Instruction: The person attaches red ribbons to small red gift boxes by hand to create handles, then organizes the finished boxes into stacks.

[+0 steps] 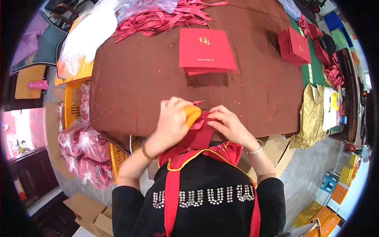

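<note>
My left hand (pixel 170 120) grips an orange object (pixel 192 114) together with a red ribbon (pixel 199 132) at the near edge of the brown table (pixel 138 83). My right hand (pixel 229 124) pinches the same red ribbon from the right side. The ribbon hangs down toward my red apron. A small stack of red folders with gold lettering (pixel 206 49) lies farther back in the middle of the table.
A heap of red ribbons (pixel 162 17) lies at the table's far edge beside clear plastic bags (pixel 89 33). More red folders (pixel 294 45) are stacked at the right. Bags of red items (pixel 85 152) fill yellow crates (pixel 73 98) at the left. Gold bags (pixel 312 114) sit right.
</note>
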A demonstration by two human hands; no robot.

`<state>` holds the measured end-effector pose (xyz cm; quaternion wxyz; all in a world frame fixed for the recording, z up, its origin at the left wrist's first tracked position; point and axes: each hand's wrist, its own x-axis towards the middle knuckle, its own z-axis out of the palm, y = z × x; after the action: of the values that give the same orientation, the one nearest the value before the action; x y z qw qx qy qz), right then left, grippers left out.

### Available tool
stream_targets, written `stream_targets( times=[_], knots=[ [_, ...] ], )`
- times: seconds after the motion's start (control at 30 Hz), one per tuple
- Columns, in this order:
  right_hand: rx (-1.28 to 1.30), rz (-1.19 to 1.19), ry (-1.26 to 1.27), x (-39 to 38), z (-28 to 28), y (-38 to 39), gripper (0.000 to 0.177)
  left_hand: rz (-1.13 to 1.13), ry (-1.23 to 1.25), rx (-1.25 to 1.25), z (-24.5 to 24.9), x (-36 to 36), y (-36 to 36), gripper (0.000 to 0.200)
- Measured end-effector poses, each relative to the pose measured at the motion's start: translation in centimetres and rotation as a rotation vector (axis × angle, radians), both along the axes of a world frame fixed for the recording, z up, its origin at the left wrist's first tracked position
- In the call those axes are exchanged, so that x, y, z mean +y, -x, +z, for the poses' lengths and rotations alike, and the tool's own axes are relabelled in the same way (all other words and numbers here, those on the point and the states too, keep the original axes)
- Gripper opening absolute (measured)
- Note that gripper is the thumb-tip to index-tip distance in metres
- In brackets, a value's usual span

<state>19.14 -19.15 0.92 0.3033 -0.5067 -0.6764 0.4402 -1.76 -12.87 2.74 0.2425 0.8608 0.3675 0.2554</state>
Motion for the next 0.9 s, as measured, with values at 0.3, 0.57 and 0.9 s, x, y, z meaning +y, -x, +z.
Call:
stream_targets(
  times=[0.3,0.57,0.9],
  knots=[
    [-0.094,-0.031,-0.013,-0.4,0.9,2.7,0.016,-0.478,0.736,0.496,0.6,6.5,-0.2,0.023],
    [-0.064,-0.012,0.014,-0.1,0.5,2.9,0.016,-0.6,0.929,0.537,1.2,7.8,-1.7,0.025],
    [0.142,-0.006,0.113,1.4,-1.1,2.0,0.015,-0.454,0.79,0.34,-1.6,6.8,-1.1,0.018]
  ],
)
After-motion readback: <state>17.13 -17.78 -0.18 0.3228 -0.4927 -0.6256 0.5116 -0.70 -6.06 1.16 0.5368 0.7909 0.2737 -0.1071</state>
